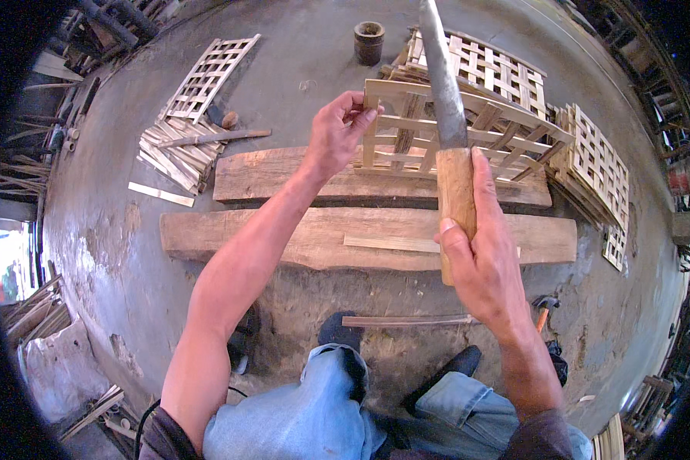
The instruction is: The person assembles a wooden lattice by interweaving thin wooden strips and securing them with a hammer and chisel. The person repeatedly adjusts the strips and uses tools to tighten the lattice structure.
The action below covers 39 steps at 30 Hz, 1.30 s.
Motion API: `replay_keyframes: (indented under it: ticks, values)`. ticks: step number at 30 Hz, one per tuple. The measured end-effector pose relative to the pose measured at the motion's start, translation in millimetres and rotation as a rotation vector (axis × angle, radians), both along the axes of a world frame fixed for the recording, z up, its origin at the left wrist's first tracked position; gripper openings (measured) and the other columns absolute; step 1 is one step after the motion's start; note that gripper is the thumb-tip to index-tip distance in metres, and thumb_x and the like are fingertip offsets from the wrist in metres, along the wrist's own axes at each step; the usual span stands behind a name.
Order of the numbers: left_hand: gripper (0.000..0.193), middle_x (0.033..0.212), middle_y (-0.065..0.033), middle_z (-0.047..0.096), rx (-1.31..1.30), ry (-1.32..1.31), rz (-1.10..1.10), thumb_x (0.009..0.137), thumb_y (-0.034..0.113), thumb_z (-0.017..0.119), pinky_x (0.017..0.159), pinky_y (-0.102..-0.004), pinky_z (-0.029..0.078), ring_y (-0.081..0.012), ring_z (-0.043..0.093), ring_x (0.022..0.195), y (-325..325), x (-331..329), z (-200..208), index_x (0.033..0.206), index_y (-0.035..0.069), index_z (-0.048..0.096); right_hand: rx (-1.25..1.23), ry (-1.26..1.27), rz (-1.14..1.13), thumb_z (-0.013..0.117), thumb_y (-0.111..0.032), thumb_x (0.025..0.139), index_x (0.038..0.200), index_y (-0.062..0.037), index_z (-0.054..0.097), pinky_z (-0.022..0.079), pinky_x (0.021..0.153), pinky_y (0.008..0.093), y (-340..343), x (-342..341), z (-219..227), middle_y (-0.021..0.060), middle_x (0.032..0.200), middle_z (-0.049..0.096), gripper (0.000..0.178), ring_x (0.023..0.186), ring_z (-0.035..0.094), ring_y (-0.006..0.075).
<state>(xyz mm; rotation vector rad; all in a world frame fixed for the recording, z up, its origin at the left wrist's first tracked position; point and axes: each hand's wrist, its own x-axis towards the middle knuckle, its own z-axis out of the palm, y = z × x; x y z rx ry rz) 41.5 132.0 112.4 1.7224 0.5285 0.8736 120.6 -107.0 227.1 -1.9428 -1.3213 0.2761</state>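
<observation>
My left hand (pixel 337 130) pinches the upper left corner of a woven lattice panel (pixel 406 123) of pale flat wooden or bamboo strips. The panel stands tilted over the rear thick plank (pixel 257 172). Upright in my right hand (pixel 487 257) is a large knife (pixel 456 180), its thick wooden handle wrapped by my fingers and its long metal blade pointing up and away. The blade passes in front of the panel and hides part of it; whether they touch I cannot tell. A loose pale strip (pixel 391 243) lies on the front plank (pixel 284 234), below the knife handle.
More lattice panels are stacked at the right (pixel 598 161) and far right (pixel 491 61). At the left lie another panel (pixel 211 77) and a pile of strips (pixel 169 153) with a dark blade-like tool (pixel 215 138) across it. A dark pot (pixel 369 42) stands behind; a hammer (pixel 544 313) rests near my foot.
</observation>
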Motion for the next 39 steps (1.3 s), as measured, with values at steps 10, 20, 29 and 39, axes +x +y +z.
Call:
replay_keyframes:
  ticks: [10, 20, 29, 39]
  values:
    - [0.014, 0.097, -0.0029, 0.066, 0.0, -0.033, 0.019, 0.092, 0.007, 0.06, 0.079, -0.0252, 0.051, -0.0095, 0.06, 0.089, -1.2, 0.4, -6.3, 0.104, 0.002, 0.059, -0.176, -0.03, 0.052, 0.054, -0.007, 0.082, 0.147, -0.0105, 0.024, 0.048, 0.074, 0.0519, 3.2, -9.4, 15.8, 0.0261, 0.102, 0.053, 0.072, 0.083, 0.057, 0.0447]
    - [0.012, 0.096, -0.0027, 0.065, -0.009, -0.005, 0.043, 0.092, 0.004, 0.059, 0.079, -0.0251, 0.05, -0.0097, 0.061, 0.092, -4.9, 1.2, -3.6, 0.103, 0.0, 0.058, -0.186, -0.038, 0.042, 0.055, -0.007, 0.082, 0.147, -0.0081, 0.025, 0.048, 0.073, 0.0518, 4.1, -15.1, 9.0, 0.0263, 0.1, 0.052, 0.071, 0.082, 0.057, 0.045]
    - [0.021, 0.097, -0.0046, 0.066, -0.071, -0.089, 0.038, 0.091, 0.006, 0.061, 0.081, -0.025, 0.05, -0.0103, 0.062, 0.09, -3.6, 3.2, -0.2, 0.11, 0.001, 0.059, -0.178, -0.018, -0.073, 0.052, -0.002, 0.083, 0.144, -0.0048, 0.032, 0.045, 0.088, 0.0411, -16.6, 1.7, 22.5, 0.0256, 0.114, 0.056, 0.065, 0.098, 0.058, 0.0392]
    - [0.021, 0.095, -0.0035, 0.065, -0.019, -0.133, 0.007, 0.092, 0.011, 0.06, 0.08, -0.0238, 0.05, -0.0098, 0.062, 0.087, 5.2, 5.6, 9.9, 0.11, 0.0, 0.059, -0.112, -0.12, -0.026, 0.055, -0.002, 0.08, 0.144, -0.0066, 0.031, 0.048, 0.073, 0.0469, -19.4, 11.6, 7.8, 0.0248, 0.092, 0.055, 0.068, 0.081, 0.057, 0.0414]
